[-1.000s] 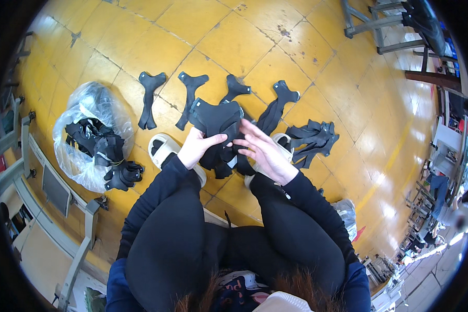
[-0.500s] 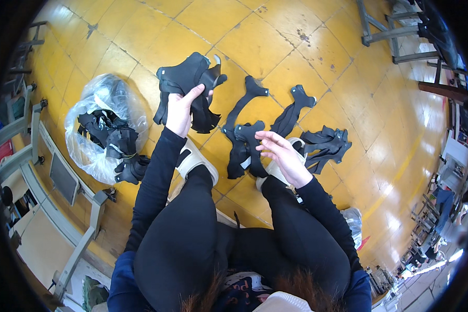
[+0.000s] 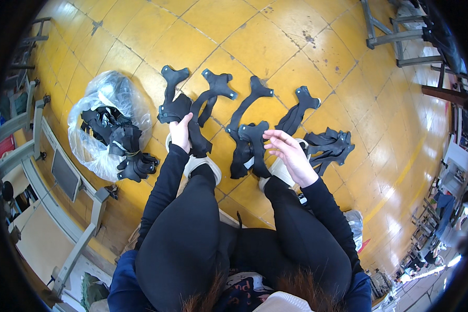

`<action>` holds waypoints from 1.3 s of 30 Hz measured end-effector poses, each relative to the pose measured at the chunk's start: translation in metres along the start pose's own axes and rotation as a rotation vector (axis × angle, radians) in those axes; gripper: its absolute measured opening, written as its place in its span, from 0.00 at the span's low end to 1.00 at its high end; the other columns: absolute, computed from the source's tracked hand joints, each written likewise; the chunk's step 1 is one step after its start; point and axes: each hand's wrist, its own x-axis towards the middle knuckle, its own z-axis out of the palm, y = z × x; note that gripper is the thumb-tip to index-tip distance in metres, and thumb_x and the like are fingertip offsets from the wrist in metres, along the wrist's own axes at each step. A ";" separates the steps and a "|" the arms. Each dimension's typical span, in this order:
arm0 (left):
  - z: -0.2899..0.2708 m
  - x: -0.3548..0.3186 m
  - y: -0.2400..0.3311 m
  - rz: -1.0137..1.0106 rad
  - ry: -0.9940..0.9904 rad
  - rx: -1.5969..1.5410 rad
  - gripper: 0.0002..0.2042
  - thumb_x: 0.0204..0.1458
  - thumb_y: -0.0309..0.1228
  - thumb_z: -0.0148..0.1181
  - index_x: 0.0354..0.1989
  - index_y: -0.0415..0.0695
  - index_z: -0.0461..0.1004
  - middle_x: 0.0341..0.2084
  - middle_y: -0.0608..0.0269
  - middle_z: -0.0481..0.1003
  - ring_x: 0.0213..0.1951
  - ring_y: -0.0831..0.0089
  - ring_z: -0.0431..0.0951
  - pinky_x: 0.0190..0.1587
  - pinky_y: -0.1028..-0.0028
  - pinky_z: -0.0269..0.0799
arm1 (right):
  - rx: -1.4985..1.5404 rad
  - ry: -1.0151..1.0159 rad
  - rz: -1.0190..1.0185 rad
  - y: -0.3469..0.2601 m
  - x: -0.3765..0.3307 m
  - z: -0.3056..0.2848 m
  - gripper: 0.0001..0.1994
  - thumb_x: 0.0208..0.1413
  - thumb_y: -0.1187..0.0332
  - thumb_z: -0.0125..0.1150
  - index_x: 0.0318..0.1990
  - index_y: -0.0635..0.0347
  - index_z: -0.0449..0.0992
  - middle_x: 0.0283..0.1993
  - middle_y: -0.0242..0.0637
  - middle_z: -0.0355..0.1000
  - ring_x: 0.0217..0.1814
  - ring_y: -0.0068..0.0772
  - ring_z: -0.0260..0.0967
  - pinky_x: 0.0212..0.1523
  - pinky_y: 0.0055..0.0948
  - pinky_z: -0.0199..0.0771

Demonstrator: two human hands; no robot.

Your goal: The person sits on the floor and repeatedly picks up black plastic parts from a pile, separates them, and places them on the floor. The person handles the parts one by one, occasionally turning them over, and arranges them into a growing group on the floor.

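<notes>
My left hand (image 3: 181, 134) is closed on a small bundle of black fabric pieces (image 3: 174, 108), thumb on top, held near my left shoe. Just beyond it, two forked black pieces lie on the yellow tiles: one at the left (image 3: 174, 75) and one beside it (image 3: 218, 85). My right hand (image 3: 292, 156) hovers over my right shoe with fingers apart and nothing in them. Nearest to it is a black piece with a white tag (image 3: 252, 151). Further black strips (image 3: 296, 112) and a heap of them (image 3: 330, 145) lie to its right.
A clear plastic bag (image 3: 140, 117) stuffed with black pieces stands on the floor at the left, some spilling from its near side. A grey metal frame (image 3: 91, 208) runs along the left. Grey stand legs (image 3: 395, 37) are at the far right.
The larger bundle in my left hand has shrunk; two forked pieces now lie spread on the floor beyond it. My left hand has come slightly nearer me. The right hand has barely moved.
</notes>
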 end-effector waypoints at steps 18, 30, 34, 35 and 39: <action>0.001 -0.013 0.001 0.062 -0.022 -0.003 0.18 0.46 0.25 0.65 0.46 0.35 0.72 0.39 0.60 0.76 0.37 0.73 0.76 0.39 0.74 0.72 | -1.524 -0.059 -0.487 0.022 0.173 0.076 0.30 0.50 0.71 0.51 0.65 0.41 0.60 0.69 0.37 0.56 0.50 0.45 0.73 0.46 0.39 0.75; -0.041 -0.058 0.082 -0.101 -0.597 -0.218 0.27 0.58 0.29 0.51 0.65 0.37 0.52 0.57 0.45 0.66 0.56 0.57 0.71 0.59 0.62 0.67 | -1.113 -0.307 -0.591 0.004 0.176 0.079 0.19 0.58 0.68 0.54 0.58 0.55 0.68 0.55 0.39 0.68 0.42 0.35 0.70 0.46 0.29 0.71; -0.029 -0.063 0.074 -0.125 -0.712 -0.164 0.28 0.57 0.25 0.53 0.66 0.40 0.52 0.59 0.44 0.64 0.57 0.52 0.70 0.60 0.60 0.66 | -1.083 -0.204 -0.784 -0.050 0.128 0.105 0.19 0.59 0.71 0.53 0.58 0.55 0.68 0.55 0.38 0.69 0.40 0.31 0.69 0.45 0.25 0.71; -0.022 -0.067 0.075 -0.157 -0.702 -0.188 0.28 0.56 0.24 0.53 0.66 0.40 0.52 0.58 0.45 0.65 0.56 0.54 0.71 0.60 0.60 0.66 | -1.070 -0.215 -0.840 -0.058 0.118 0.110 0.19 0.58 0.70 0.55 0.58 0.55 0.68 0.56 0.39 0.68 0.47 0.35 0.70 0.50 0.27 0.69; -0.003 -0.068 0.069 -0.111 -0.745 -0.079 0.23 0.56 0.25 0.54 0.61 0.39 0.62 0.51 0.53 0.73 0.51 0.67 0.75 0.56 0.71 0.68 | -1.355 -0.278 -1.037 -0.075 0.088 0.123 0.21 0.53 0.72 0.61 0.56 0.54 0.70 0.59 0.39 0.67 0.59 0.43 0.64 0.59 0.35 0.63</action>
